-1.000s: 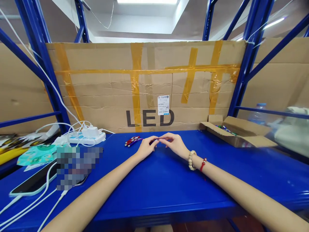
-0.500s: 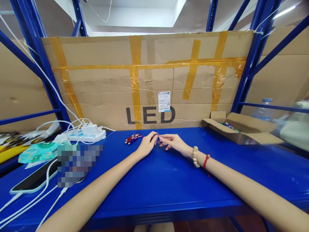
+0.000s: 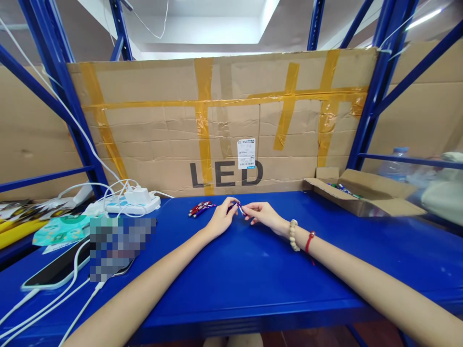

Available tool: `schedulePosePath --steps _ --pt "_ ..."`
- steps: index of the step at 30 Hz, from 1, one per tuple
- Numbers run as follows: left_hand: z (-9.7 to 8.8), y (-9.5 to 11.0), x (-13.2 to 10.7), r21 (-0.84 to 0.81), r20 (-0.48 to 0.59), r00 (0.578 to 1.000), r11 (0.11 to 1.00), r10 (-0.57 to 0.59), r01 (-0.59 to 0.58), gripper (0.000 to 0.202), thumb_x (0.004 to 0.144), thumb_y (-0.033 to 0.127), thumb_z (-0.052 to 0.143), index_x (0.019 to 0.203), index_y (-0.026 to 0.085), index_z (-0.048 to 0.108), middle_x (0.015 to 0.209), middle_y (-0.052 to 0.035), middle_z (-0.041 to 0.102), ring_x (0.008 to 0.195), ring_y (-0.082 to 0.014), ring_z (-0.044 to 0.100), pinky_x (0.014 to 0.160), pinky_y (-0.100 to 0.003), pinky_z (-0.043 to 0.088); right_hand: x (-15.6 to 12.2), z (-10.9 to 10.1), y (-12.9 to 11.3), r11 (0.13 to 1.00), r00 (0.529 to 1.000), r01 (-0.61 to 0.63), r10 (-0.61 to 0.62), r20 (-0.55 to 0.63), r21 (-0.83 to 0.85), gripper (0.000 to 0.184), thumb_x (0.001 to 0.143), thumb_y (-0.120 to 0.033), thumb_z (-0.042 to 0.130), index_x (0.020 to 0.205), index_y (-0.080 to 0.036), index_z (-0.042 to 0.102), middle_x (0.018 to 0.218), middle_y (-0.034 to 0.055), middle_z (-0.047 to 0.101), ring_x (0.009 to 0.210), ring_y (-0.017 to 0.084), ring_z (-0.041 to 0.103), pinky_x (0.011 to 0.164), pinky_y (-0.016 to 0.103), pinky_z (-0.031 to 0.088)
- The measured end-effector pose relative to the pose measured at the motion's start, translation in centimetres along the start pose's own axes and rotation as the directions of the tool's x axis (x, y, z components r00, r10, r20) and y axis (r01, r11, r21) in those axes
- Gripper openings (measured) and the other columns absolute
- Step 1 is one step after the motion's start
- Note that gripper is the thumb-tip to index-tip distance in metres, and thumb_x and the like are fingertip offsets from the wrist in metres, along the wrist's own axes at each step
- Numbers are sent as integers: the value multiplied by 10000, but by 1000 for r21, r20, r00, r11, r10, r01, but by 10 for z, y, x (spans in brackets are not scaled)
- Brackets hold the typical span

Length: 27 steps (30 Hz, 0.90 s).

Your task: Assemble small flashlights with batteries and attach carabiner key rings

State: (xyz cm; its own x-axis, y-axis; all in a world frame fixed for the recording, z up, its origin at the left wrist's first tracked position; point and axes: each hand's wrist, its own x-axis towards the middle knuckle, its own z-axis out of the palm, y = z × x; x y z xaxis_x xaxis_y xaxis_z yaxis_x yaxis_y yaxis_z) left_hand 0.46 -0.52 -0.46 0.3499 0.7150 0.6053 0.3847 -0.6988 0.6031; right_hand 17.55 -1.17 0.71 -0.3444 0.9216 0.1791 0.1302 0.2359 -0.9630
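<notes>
Apparently, handling is unfinished: the left hand (image 3: pixel 221 218) and right hand (image 3: pixel 265 215) share a narrow grip on a purple piece (image 3: pixel 240 208) over the counter (image 3: pixel 231 279); whether the red-and-purple cluster (image 3: pixel 200 208) nearby is finished cannot be told.

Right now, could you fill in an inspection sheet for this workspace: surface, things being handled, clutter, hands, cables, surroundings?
Surface: blue tabletop, glossy.
Things in hand: a small purple item; similar red and purple items lie in a pile beyond the left hand.
Clutter: phone, teal packet, and a pixelated patch hiding something.
Hands: left and right hand hold the purple item between them at the fingertips.
Cables: white cables at left; some tangle around a power strip.
Surroundings: cardboard panel marked LED behind; open carton at right; blue rack posts.
</notes>
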Motion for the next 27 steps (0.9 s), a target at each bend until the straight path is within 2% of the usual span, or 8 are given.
schedulePosePath --steps 11,17,21,27 --pt "1 0 0 24 -60 998 1000 -18 20 91 803 171 509 874 198 458 669 45 517 642 -120 516 649 -239 407 -2 2 -2 998 998 -62 62 -24 5 258 720 -375 654 737 -118 660 756 50 650 525 42 523 439 129 436" --pt "2 -2 0 63 -35 999 997 -30 32 128 794 222 547 911 192 505 631 48 523 587 -116 496 573 -223 380 -2 3 -4 997 994 -73 73 -82 8 208 747 -322 640 748 -114 651 743 49 647 524 41 524 431 114 440" --pt "3 -4 -1 99 -18 1000 995 -24 26 127 794 229 546 909 176 558 672 18 570 601 -126 508 576 -233 383 0 2 -1 997 991 -78 79 -110 19 163 759 -279 630 760 -116 641 755 47 644 534 46 537 440 125 457" --pt "0 -1 -2 132 6 1000 991 26 -26 113 760 218 594 863 176 572 704 8 606 635 -134 540 595 -233 408 0 3 -1 997 993 -69 71 -93 25 141 754 -254 634 735 -114 636 710 36 635 539 54 547 471 145 486"
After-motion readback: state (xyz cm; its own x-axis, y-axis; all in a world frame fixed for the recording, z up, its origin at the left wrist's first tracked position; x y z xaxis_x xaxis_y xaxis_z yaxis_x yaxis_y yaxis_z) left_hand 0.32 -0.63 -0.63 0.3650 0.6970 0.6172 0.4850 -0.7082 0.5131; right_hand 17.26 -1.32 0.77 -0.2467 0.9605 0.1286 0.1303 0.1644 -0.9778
